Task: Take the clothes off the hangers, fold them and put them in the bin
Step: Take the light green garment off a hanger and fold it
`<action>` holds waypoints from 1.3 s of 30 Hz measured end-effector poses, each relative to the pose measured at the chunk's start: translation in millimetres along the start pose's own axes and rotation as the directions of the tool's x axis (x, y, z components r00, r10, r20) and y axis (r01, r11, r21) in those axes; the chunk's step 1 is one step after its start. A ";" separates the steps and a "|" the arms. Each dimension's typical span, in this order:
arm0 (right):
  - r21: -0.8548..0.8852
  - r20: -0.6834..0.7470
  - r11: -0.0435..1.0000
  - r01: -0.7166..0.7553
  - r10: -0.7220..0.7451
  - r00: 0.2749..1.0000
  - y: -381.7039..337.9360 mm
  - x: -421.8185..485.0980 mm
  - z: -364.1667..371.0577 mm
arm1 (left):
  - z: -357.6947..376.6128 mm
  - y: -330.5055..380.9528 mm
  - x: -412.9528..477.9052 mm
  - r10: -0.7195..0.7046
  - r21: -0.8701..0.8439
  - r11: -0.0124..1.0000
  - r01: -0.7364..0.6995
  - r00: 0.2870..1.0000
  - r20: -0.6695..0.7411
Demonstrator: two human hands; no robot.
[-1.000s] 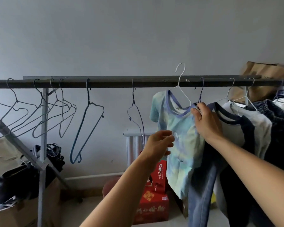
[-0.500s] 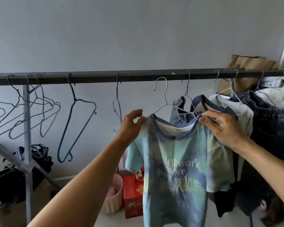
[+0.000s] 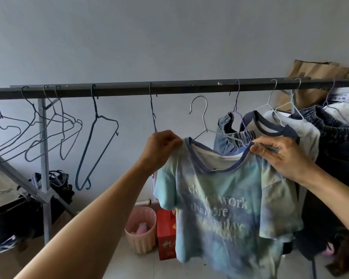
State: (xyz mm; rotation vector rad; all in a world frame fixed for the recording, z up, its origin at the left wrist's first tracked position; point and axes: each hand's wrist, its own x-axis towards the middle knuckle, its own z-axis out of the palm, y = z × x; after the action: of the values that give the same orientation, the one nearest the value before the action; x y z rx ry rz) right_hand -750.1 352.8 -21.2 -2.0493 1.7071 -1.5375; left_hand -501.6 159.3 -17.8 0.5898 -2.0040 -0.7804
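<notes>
A tie-dyed blue-green T-shirt (image 3: 226,214) with white lettering hangs on a silver wire hanger (image 3: 201,119), which is off the dark rail (image 3: 169,90) and held below it. My left hand (image 3: 161,150) pinches the shirt's left shoulder. My right hand (image 3: 278,156) grips the right shoulder together with the hanger's wire arm. Several more garments (image 3: 290,131) hang on hangers at the rail's right end, among them denim pieces and a navy-trimmed shirt.
Several bare wire hangers (image 3: 54,129) hang on the left half of the rail. On the floor stand a pink ribbed basket (image 3: 141,232) and a red box (image 3: 166,236). Black bags (image 3: 26,214) lie by the rack's leg at the left. A brown paper bag (image 3: 314,77) sits behind the rail.
The shirt on its hanger came off the rail and now faces me. My left hand went from reaching to pinching its left shoulder. The view shifted right.
</notes>
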 end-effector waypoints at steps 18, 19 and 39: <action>-0.355 -0.308 0.935 -0.009 -0.108 0.945 6.7 -16.7 6.9 | -15.0 18.6 -19.9 0.082 0.127 0.990 -0.052 0.967 -0.240; -0.370 -0.324 0.929 -0.025 -0.104 0.940 8.7 -18.4 7.3 | -15.7 17.4 -20.2 0.077 0.128 0.991 -0.046 0.966 -0.247; 0.200 -0.254 0.924 -0.326 0.371 0.893 8.4 8.0 33.8 | 22.1 11.2 -36.2 -0.080 -0.207 0.977 0.044 0.982 -0.170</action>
State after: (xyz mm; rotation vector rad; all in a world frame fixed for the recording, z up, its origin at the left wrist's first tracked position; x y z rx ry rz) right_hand -733.3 326.1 -38.1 -1.4002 1.8532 -1.8345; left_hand -503.6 197.5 -39.3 0.5836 -1.7263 -0.9242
